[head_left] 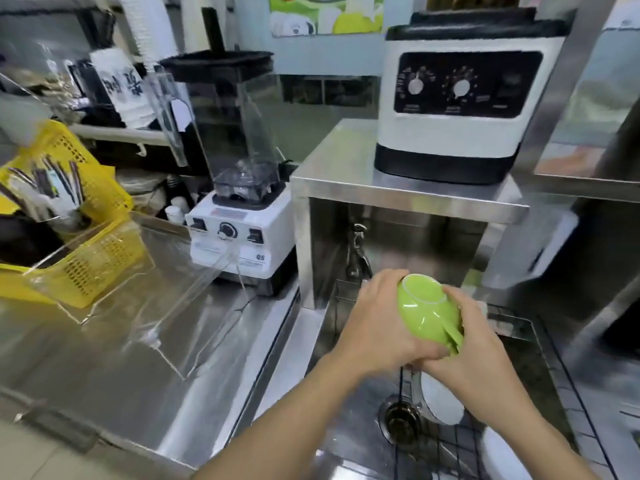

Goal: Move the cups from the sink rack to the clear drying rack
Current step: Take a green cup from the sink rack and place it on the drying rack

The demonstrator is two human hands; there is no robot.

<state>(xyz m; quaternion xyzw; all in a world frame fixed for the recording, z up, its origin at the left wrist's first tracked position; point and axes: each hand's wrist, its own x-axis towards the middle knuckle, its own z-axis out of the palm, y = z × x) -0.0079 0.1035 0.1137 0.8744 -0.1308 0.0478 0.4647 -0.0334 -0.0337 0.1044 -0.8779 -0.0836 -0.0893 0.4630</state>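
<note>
Both hands clamp one glossy lime-green ceramic cup, held inverted with its base ring facing up and tilted toward the camera. The left hand wraps the near left wall; the right hand closes over the right side, where the green handle shows between the fingers. The cup hangs above the black wire sink rack, apart from it. Judged by its glaze, the cup is rigid, moderately heavy, breakable and likely slippery if wet; the secure hold is a hooked finger through the handle with the other palm supporting the wall. Below the hands, a white cup lies on its side on the rack. The clear acrylic drying rack sits well to the left on the steel counter, beside a white blender.
</note>
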